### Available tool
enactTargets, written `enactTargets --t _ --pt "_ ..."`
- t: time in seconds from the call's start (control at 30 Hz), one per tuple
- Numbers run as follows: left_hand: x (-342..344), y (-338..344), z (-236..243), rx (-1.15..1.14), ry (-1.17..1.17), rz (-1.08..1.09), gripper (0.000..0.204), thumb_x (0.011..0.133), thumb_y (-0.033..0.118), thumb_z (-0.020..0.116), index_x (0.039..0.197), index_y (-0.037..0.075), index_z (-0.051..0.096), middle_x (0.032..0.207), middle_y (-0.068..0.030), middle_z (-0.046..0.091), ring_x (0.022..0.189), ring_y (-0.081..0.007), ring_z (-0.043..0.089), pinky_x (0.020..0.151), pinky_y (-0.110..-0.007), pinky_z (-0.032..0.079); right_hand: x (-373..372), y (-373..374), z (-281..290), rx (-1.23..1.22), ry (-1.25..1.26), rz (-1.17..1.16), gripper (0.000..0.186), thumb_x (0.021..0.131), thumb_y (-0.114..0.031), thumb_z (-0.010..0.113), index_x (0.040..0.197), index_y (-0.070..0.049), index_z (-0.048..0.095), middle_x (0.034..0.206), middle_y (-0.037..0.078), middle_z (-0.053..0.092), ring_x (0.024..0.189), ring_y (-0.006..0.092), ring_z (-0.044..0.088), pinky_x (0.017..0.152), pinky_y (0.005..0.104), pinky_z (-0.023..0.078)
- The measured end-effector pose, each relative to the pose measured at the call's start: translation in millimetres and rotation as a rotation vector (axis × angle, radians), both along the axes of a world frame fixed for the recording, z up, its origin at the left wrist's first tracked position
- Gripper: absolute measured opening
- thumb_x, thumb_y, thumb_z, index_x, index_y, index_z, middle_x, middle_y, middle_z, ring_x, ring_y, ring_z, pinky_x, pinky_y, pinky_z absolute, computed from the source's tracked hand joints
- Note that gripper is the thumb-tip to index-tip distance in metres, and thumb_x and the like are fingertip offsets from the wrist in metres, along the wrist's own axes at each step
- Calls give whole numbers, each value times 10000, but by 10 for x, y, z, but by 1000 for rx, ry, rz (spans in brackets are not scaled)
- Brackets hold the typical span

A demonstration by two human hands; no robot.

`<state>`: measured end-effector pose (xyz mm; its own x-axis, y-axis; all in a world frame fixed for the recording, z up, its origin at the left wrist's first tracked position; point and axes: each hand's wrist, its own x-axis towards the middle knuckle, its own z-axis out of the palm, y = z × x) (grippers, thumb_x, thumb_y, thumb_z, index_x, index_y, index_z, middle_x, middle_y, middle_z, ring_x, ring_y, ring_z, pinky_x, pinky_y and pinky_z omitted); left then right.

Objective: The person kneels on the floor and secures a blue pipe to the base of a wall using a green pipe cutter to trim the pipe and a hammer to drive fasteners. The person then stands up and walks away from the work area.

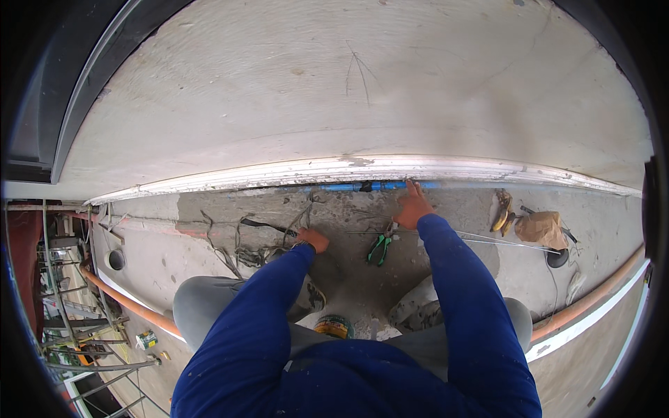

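Observation:
My right hand (414,207) reaches to the foot of the wall, fingers stretched out, their tips at the blue pipe (380,186) running along the base. Lower down and to the left, my left hand (313,239) is close to the floor, its fingers curled. What lies in them, if anything, is hidden. Beside it is a tangle of dirty grey straps or rope (251,256), with a dark band (268,226) leading toward the hand. Green-handled pliers (380,249) lie on the concrete between my hands, nearer the right one.
A round tub (334,326) stands between my feet. On the right lie thin pale rods (498,241), a brown paper bag (540,228) and yellowish gloves or tools (501,210). An orange rail (132,304) runs behind me; scaffolding (70,299) is at the left.

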<state>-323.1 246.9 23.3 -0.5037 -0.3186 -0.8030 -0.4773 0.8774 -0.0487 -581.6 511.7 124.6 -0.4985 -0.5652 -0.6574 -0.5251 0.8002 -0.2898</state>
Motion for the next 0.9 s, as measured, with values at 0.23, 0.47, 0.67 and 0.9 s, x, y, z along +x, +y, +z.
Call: enactTargets --t 0.23,0.47,0.67,0.9 --pt "-274 468 327 149 618 338 279 931 299 690 1016 52 788 999 -182 763 993 -321 729 868 -489 555 2 1 11 46 -16 15 681 932 -498 731 1493 -129 616 1791 147 33 1649 376 59 1254 553 360" --pt "-660 577 680 741 340 607 338 866 362 793 851 37 704 785 -121 721 742 -257 694 680 -433 537 -24 -58 25 79 -25 30 720 936 -511 712 1528 -124 579 1790 160 15 1644 404 40 1253 577 353" --pt "-463 555 453 592 194 -188 405 827 437 808 852 42 718 817 -167 722 808 -370 697 743 -503 542 -38 -15 17 39 -28 40 740 940 -519 683 1530 -88 568 1784 191 24 1636 440 34 1271 576 316" --pt "-241 599 217 450 77 -575 393 831 412 724 919 35 788 954 -239 761 922 -444 728 831 -541 576 -29 73 -44 -3 27 73 693 941 -491 651 1490 -70 604 1780 210 42 1634 455 36 1269 583 307"
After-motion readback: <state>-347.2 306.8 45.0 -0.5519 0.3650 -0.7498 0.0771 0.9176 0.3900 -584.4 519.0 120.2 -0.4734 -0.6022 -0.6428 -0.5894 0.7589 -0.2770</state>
